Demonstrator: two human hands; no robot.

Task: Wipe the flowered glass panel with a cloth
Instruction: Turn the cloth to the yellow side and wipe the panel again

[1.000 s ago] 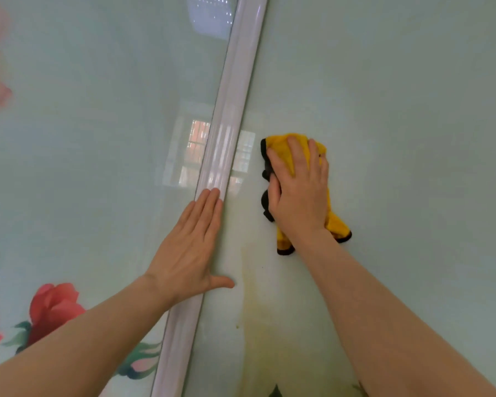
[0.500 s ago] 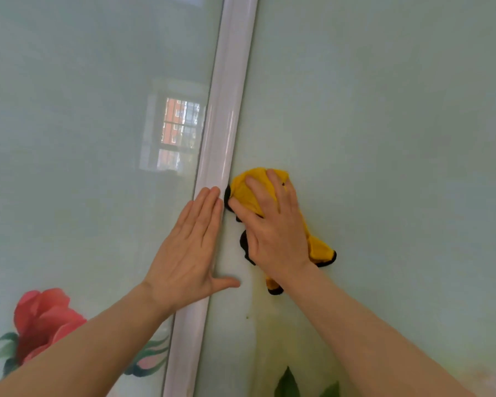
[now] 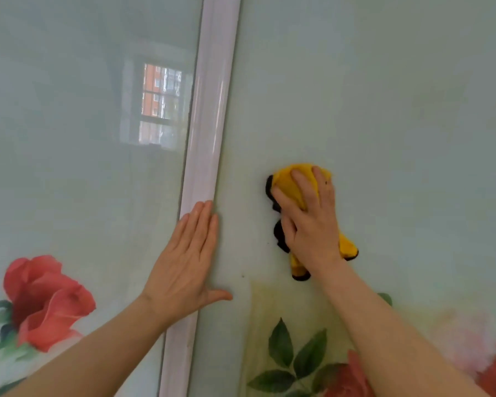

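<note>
The flowered glass panel (image 3: 384, 116) is pale green with red roses and green leaves printed along its lower part. My right hand (image 3: 309, 224) presses a yellow cloth with dark edging (image 3: 292, 179) flat against the panel, right of the frame strip. Most of the cloth lies under my palm; its top and lower tail stick out. My left hand (image 3: 186, 262) lies flat with fingers together on the white vertical frame strip (image 3: 209, 110), thumb out to the right, holding nothing.
A second glass panel (image 3: 69, 138) lies left of the strip, with a red rose (image 3: 43, 299) at its lower left and a window reflected in it. Leaves (image 3: 295, 353) and a rose are printed below my right hand. A small dark speck (image 3: 243, 276) sits on the glass.
My right hand has slid the cloth to the right, away from the frame strip. The view has tilted down, showing more of the printed roses and leaves. My left hand stays on the strip.
</note>
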